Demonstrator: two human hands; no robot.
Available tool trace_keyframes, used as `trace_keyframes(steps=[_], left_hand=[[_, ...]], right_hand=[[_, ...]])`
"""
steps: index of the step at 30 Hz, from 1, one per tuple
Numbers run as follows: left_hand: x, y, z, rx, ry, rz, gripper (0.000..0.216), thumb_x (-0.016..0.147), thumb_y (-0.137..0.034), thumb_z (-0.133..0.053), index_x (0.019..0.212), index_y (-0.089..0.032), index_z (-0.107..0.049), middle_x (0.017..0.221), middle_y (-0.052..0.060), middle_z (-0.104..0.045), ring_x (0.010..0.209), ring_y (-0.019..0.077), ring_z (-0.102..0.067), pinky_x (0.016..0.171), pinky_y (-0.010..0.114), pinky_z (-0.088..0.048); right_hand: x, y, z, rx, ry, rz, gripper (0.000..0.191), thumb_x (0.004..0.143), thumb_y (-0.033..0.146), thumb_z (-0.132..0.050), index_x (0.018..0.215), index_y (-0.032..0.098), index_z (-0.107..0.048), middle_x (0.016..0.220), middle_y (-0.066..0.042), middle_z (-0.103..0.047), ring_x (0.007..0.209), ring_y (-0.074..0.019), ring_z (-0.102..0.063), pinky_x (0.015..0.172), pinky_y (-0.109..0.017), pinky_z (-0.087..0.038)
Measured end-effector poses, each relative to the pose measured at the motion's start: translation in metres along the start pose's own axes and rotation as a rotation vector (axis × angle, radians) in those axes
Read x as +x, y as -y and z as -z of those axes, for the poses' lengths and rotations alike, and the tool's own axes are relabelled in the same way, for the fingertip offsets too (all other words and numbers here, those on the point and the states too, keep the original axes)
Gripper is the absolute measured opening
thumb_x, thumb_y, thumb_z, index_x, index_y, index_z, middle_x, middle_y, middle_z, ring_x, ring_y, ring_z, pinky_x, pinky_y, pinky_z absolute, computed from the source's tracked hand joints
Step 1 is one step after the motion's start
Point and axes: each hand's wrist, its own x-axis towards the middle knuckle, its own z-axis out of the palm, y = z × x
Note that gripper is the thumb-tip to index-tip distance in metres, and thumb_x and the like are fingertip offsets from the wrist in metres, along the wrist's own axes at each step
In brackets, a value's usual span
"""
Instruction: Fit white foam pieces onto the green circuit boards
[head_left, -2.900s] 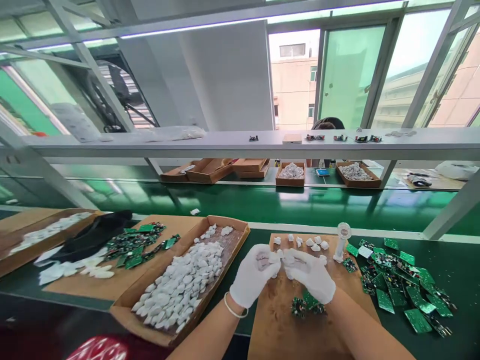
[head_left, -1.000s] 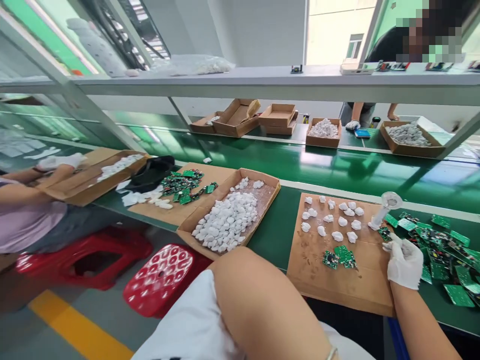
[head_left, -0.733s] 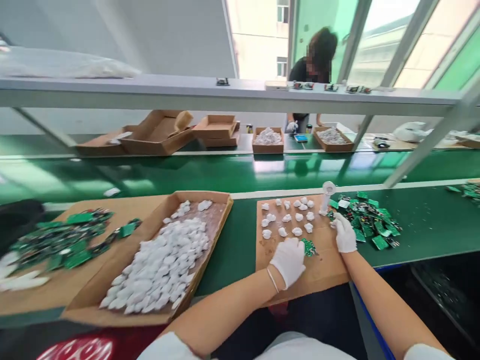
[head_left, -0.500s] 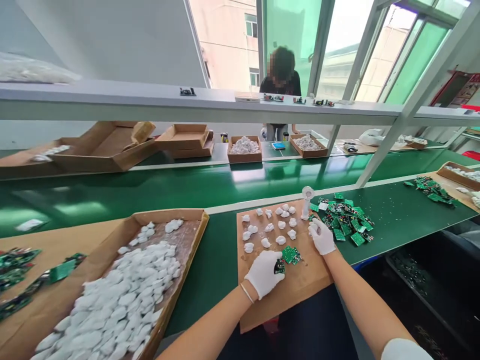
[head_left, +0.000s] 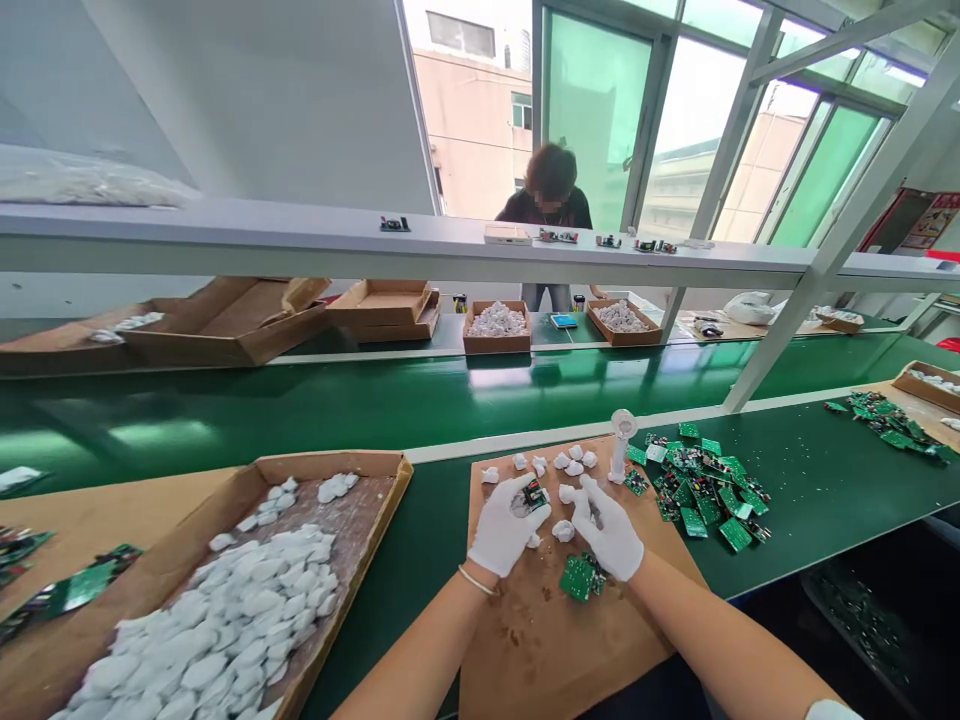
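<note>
Both my hands wear white gloves and hover over a brown cardboard sheet. My left hand is closed on a small green circuit board with dark parts. My right hand is closed in a pinch beside it; what it holds is too small to make out. Several white plastic pieces lie on the sheet just beyond my fingers. Two or three green boards lie on the sheet under my right wrist.
A cardboard tray of white pieces sits to my left. A pile of green boards and a small clear stand lie to the right. A green conveyor belt runs across. A person stands beyond the shelf.
My left hand picked a circuit board off the sheet and lifted it toward the middle. My right hand came in from the board pile to meet it. The camera tilted slightly.
</note>
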Motion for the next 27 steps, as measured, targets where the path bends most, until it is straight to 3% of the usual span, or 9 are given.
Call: trace_keyframes(steps=[2, 4, 8, 14, 18, 22, 25, 27], left_hand=[[0.010, 0.005, 0.001, 0.124, -0.040, -0.114, 0.045, 0.070, -0.023, -0.072, 0.114, -0.019, -0.063, 0.107, 0.008, -0.069, 0.101, 0.0247, -0.066, 0.091, 0.041, -0.055], [0.014, 0.012, 0.004, 0.256, -0.087, -0.228, 0.043, 0.072, -0.024, -0.071, 0.115, -0.022, -0.063, 0.106, 0.007, -0.068, 0.100, 0.0243, -0.065, 0.091, 0.041, -0.055], [-0.002, 0.027, 0.006, 0.453, -0.155, -0.384, 0.044, 0.073, -0.020, -0.069, 0.117, -0.021, -0.061, 0.110, 0.008, -0.067, 0.102, 0.0261, -0.064, 0.090, 0.041, -0.055], [-0.026, 0.014, -0.001, 0.496, -0.098, -0.464, 0.044, 0.077, -0.019, -0.066, 0.119, -0.024, -0.055, 0.104, 0.006, -0.067, 0.097, 0.0239, -0.064, 0.088, 0.040, -0.054], [-0.021, 0.006, 0.004, 0.473, -0.159, -0.483, 0.042, 0.077, -0.015, -0.064, 0.116, -0.025, -0.055, 0.106, 0.006, -0.062, 0.099, 0.0226, -0.062, 0.086, 0.038, -0.054], [-0.016, 0.011, 0.008, 0.469, -0.153, -0.465, 0.044, 0.075, -0.014, -0.066, 0.116, -0.027, -0.056, 0.105, 0.005, -0.061, 0.096, 0.0218, -0.062, 0.083, 0.036, -0.055], [-0.017, 0.013, 0.008, 0.456, -0.147, -0.458, 0.045, 0.075, -0.019, -0.071, 0.116, -0.028, -0.056, 0.106, 0.004, -0.063, 0.097, 0.0224, -0.062, 0.084, 0.036, -0.055], [-0.019, 0.012, 0.007, 0.441, -0.147, -0.441, 0.045, 0.075, -0.024, -0.074, 0.116, -0.028, -0.057, 0.106, 0.004, -0.064, 0.098, 0.0228, -0.062, 0.085, 0.037, -0.054]], right_hand=[[0.032, 0.006, -0.005, 0.204, 0.009, -0.117, 0.048, 0.084, 0.039, -0.060, 0.128, 0.020, -0.059, 0.100, -0.007, -0.069, 0.076, -0.0184, -0.061, 0.072, -0.033, -0.051], [0.055, 0.005, -0.010, 0.394, 0.035, -0.194, 0.041, 0.080, 0.044, -0.063, 0.111, 0.017, -0.067, 0.089, -0.006, -0.069, 0.062, -0.0139, -0.056, 0.060, -0.029, -0.048], [0.061, -0.012, -0.017, 0.591, 0.171, -0.251, 0.027, 0.076, 0.041, -0.070, 0.082, 0.015, -0.067, 0.067, -0.001, -0.064, 0.053, -0.0104, -0.052, 0.052, -0.024, -0.041], [0.037, -0.018, -0.019, 0.777, 0.263, -0.342, 0.032, 0.078, 0.037, -0.071, 0.100, 0.020, -0.057, 0.083, -0.003, -0.069, 0.044, -0.0073, -0.049, 0.047, -0.025, -0.042], [0.028, -0.005, -0.021, 0.831, 0.295, -0.260, 0.045, 0.074, 0.035, -0.076, 0.114, 0.023, -0.059, 0.081, 0.000, -0.062, 0.061, -0.0109, -0.056, 0.057, -0.026, -0.045], [0.027, 0.001, -0.019, 0.713, 0.334, -0.261, 0.036, 0.075, 0.037, -0.075, 0.104, 0.019, -0.064, 0.075, -0.002, -0.064, 0.070, -0.0148, -0.060, 0.064, -0.028, -0.048], [0.029, -0.001, -0.018, 0.726, 0.272, -0.382, 0.026, 0.082, 0.042, -0.068, 0.093, 0.020, -0.059, 0.072, -0.003, -0.069, 0.063, -0.0155, -0.064, 0.058, -0.028, -0.048], [0.030, -0.002, -0.019, 0.767, 0.205, -0.425, 0.032, 0.080, 0.044, -0.070, 0.092, 0.020, -0.054, 0.074, -0.004, -0.071, 0.055, -0.0154, -0.064, 0.051, -0.027, -0.048]])
